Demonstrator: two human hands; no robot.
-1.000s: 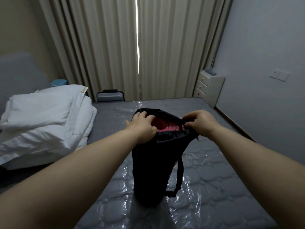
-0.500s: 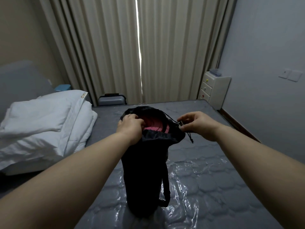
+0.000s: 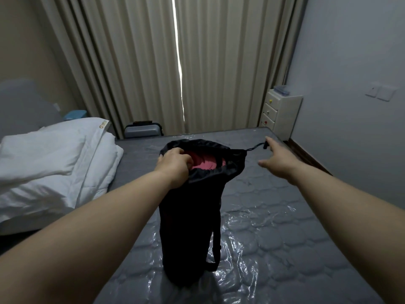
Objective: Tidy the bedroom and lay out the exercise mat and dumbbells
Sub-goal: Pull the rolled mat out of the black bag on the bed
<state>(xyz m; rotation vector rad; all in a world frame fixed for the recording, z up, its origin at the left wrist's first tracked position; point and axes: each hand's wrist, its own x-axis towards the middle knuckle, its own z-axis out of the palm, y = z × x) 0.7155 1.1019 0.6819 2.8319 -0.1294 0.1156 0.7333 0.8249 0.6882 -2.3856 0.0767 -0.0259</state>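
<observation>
**Head view: black bag upright on the mattress, mouth open**

Head camera looks down on a grey mattress (image 3: 274, 227) under shiny plastic film; its near edge and both forearms are cut off by the frame. At 9 o'clock lies folded white bedding (image 3: 54, 163), its left part out of view. A grey suitcase (image 3: 142, 130) at 12 o'clock is mostly hidden behind the mattress's far edge.

At centre, a black drawstring bag (image 3: 190, 227) stands upright on the mattress. Only a sliver of a rolled pink mat (image 3: 208, 164) shows inside its mouth; the rest is hidden by the fabric.

The left hand (image 3: 174, 163) grips the bag's rim at 10 o'clock of the opening, fingers curled over the edge. The right hand (image 3: 277, 157), at 2 o'clock of the bag, has its fingers stretched out, and the drawstring (image 3: 255, 147) runs taut from the rim to its fingertips. Whether they pinch the cord's end is hard to make out.
</observation>
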